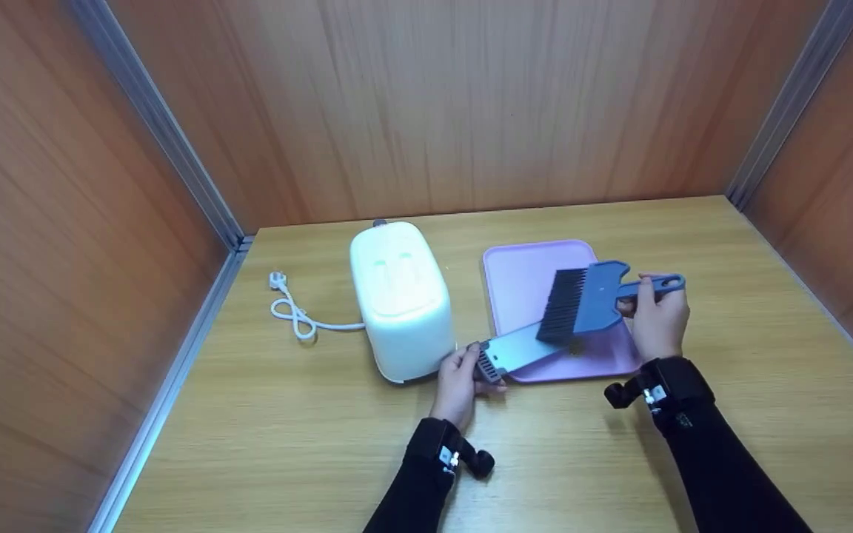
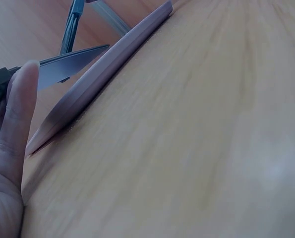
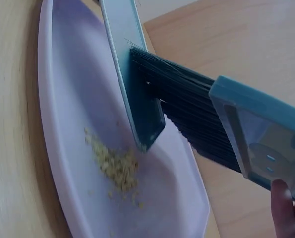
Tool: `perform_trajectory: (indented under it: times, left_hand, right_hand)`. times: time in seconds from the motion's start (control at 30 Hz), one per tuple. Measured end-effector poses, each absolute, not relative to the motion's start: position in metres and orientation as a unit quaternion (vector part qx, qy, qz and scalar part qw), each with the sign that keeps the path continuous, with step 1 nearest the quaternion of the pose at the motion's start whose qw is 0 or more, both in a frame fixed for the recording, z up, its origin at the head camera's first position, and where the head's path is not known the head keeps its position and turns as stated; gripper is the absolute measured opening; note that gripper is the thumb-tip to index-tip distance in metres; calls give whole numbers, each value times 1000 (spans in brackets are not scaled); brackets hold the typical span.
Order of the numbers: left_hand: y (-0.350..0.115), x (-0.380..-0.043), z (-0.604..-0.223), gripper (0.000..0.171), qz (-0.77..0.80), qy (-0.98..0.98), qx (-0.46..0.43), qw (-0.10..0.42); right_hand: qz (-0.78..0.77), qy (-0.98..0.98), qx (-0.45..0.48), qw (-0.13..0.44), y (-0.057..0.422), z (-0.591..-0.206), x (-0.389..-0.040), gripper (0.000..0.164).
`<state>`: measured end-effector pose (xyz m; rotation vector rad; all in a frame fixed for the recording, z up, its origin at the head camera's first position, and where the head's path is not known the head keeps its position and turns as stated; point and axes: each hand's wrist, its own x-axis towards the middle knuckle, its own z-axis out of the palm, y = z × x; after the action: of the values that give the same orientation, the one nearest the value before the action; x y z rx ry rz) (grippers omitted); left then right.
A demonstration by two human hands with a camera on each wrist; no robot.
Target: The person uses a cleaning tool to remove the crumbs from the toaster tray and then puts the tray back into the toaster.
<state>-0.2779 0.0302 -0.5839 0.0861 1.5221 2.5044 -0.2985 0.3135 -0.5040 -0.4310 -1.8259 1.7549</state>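
My left hand (image 1: 457,386) grips the grey slotted end of a flat metal crumb tray (image 1: 521,348), which slants over the lilac tray (image 1: 526,277). In my right hand (image 1: 661,320) is the handle of a blue brush (image 1: 600,297) with black bristles. Those bristles touch the crumb tray's upper face, as the right wrist view shows. Below the crumb tray's far end, a small heap of yellowish crumbs (image 3: 117,169) lies in the lilac tray. The left wrist view has the crumb tray (image 2: 63,69) raised above the lilac tray's rim (image 2: 95,79).
Left of the lilac tray, close to my left hand, stands a white toaster (image 1: 404,311) with a lid over its top. Its white cord and plug (image 1: 297,314) lie looped on the wooden table (image 1: 308,444). Wood panels (image 1: 471,104) enclose the back and both sides.
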Motion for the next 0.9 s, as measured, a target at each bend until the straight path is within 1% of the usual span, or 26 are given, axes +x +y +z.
perform_trajectory:
  times: [0.1, 0.2, 0.53, 0.8, 0.9]
  left_hand:
    - [29, -278, -584, 37, 849, 517, 30, 105]
    - [29, -278, -584, 38, 848, 518, 30, 106]
    - [29, -278, -583, 36, 850, 516, 22, 107]
    - [30, -278, -583, 36, 848, 519, 23, 105]
    - [31, -277, -583, 37, 850, 516, 24, 104]
  right_hand:
    - [664, -665, -180, 291, 320, -505, -298, 11]
    - [643, -681, -190, 294, 324, -504, -296, 12]
    - [532, -767, -150, 326, 325, -491, -288, 28]
    - [502, -797, -145, 303, 325, -485, -279, 31]
    - [486, -807, -138, 306, 325, -483, -276, 31]
